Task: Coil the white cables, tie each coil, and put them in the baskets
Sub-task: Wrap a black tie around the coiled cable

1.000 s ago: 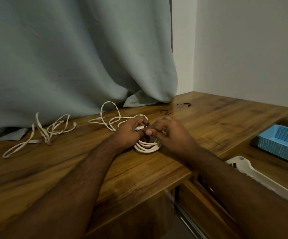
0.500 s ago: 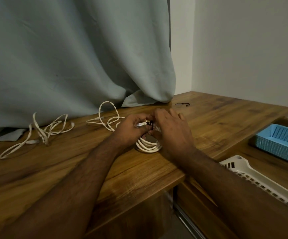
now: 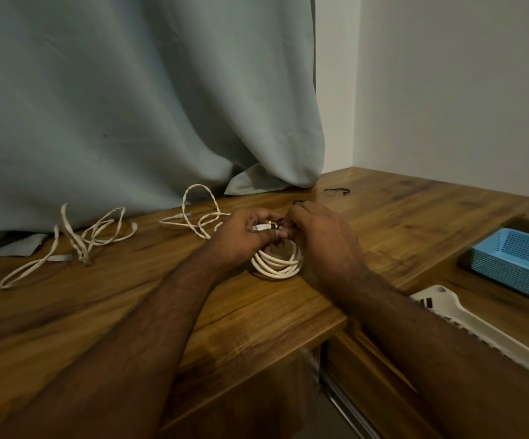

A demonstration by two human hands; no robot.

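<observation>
Desk edge [image 3: 336,324] beside white basket [image 3: 466,315]

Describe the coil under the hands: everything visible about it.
The coil is white round cable wound in several stacked loops, lying flat on the wooden table near its front edge. Its far side is hidden by both hands. The left hand pinches a bundled section at the top; the right hand works there too.

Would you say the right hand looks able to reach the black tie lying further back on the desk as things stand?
Probably yes. The black tie lies alone on bare desk beyond the right hand, with nothing between them. But that hand is busy at the coiled white cable with the left hand, so it must let go first.
</observation>
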